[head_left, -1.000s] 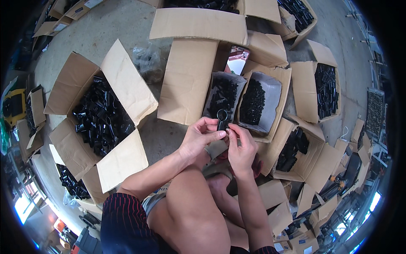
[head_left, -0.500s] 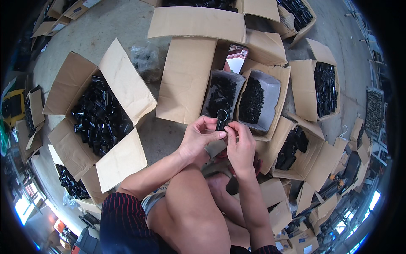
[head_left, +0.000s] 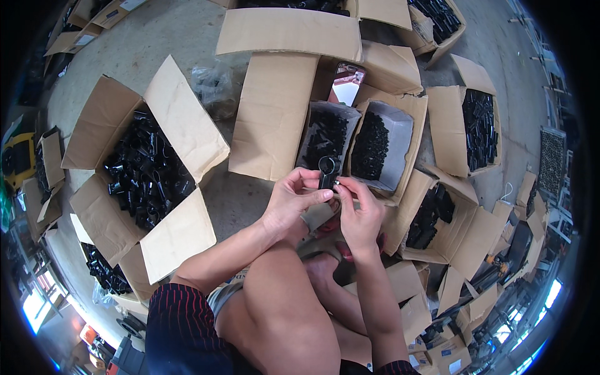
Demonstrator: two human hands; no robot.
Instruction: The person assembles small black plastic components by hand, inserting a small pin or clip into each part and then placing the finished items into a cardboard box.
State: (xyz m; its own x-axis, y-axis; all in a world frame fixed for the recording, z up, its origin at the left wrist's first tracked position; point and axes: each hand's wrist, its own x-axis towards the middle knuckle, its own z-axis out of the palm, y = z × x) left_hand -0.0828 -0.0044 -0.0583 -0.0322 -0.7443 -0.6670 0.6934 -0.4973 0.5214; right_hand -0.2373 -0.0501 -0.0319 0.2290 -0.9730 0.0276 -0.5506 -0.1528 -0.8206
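A small black plastic part (head_left: 327, 171) with a ring-shaped top is held between both hands at the middle of the view. My left hand (head_left: 292, 201) grips its body from the left with thumb and fingers. The fingertips of my right hand (head_left: 360, 215) pinch at its right side. Just beyond it stand two small grey-lined boxes (head_left: 396, 151) filled with small black pieces. My bent knees and feet lie below the hands.
A big open cardboard box (head_left: 185, 127) of black plastic fittings stands at the left. More open boxes of black parts (head_left: 479, 127) ring the right side. A phone (head_left: 345, 85) lies on cardboard at the back. A crumpled clear bag (head_left: 215, 89) rests on the concrete floor.
Both hands stay together on the black part, with only slight finger shifts. The boxes have not moved.
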